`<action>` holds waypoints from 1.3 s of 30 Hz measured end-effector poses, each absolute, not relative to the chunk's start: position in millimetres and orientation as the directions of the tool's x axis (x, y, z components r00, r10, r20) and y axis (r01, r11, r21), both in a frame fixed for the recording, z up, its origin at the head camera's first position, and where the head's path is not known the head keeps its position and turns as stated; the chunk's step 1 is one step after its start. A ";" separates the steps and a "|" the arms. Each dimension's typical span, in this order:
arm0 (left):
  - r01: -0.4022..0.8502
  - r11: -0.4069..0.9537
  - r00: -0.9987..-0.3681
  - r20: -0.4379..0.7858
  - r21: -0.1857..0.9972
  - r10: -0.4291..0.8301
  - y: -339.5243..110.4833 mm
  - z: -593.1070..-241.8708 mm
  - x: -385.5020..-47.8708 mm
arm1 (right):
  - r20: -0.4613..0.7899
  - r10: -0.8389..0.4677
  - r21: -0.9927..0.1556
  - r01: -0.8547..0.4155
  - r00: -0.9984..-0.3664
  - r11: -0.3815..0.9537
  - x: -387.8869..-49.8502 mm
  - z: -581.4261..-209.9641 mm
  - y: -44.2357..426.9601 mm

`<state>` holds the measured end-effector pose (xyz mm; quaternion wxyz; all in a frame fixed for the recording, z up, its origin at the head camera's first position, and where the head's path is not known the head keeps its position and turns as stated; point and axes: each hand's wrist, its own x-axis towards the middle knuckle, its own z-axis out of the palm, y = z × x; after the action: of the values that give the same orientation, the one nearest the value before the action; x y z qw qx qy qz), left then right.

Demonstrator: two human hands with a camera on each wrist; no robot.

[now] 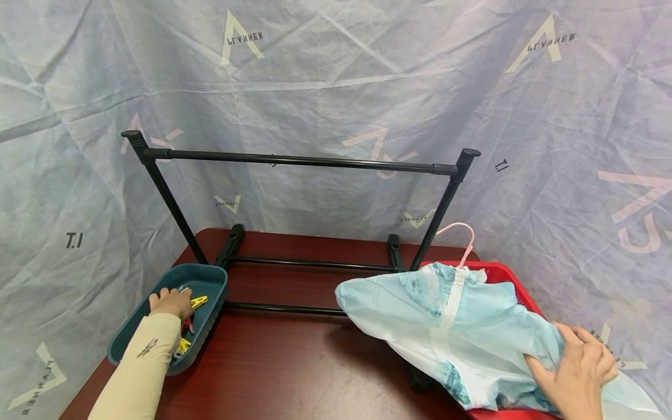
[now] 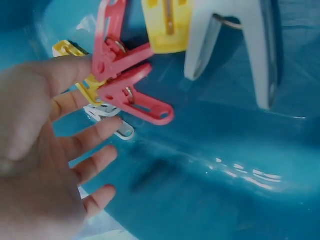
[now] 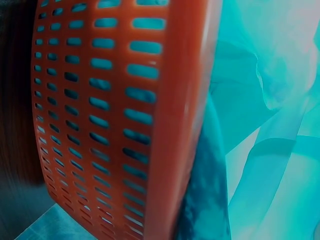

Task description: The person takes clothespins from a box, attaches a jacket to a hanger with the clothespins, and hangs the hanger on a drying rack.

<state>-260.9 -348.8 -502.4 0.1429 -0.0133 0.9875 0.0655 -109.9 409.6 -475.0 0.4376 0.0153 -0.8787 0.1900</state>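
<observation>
My left hand (image 1: pixel 171 304) is inside a blue-green tray (image 1: pixel 207 272). In the left wrist view its fingers are loosely extended. The thumb and index finger touch or almost touch a yellow clothespin (image 2: pixel 91 92) beside red clothespins (image 2: pixel 142 107); I see no firm grip. A grey clothespin (image 2: pixel 202 42) lies close by. On the other side, my right hand (image 1: pixel 580 370) rests on a light blue and white garment (image 1: pixel 409 315), thumb spread from the fingers. A pink hanger (image 1: pixel 467 245) pokes out of its neck. The garment lies over a red basket (image 1: pixel 506 274). The right wrist view shows no fingers.
A black rack (image 1: pixel 304 159) stands on the dark red table (image 1: pixel 273 361) between tray and basket, its top bar raised. The basket's slotted wall (image 3: pixel 100 100) is close to the right wrist camera. A printed grey cloth (image 1: pixel 315 70) hangs behind.
</observation>
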 end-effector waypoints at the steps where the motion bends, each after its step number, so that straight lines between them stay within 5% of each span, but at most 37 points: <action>1: -0.041 0.991 -0.960 -0.278 0.125 -0.005 -348.9 -502.1 -260.9 | 0.777 0.138 -0.319 -0.194 -0.615 0.928 -109.9 -475.0 409.5; 39: 0.015 0.991 -0.995 -0.097 0.136 0.028 -342.0 -478.3 -251.4 | 0.798 0.114 -0.295 -0.218 -0.592 0.930 -111.2 -477.5 408.8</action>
<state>-251.4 -342.0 -478.3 0.0496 0.0109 0.9964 0.0675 -111.2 408.8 -477.5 0.4509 0.0299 -0.8728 0.1844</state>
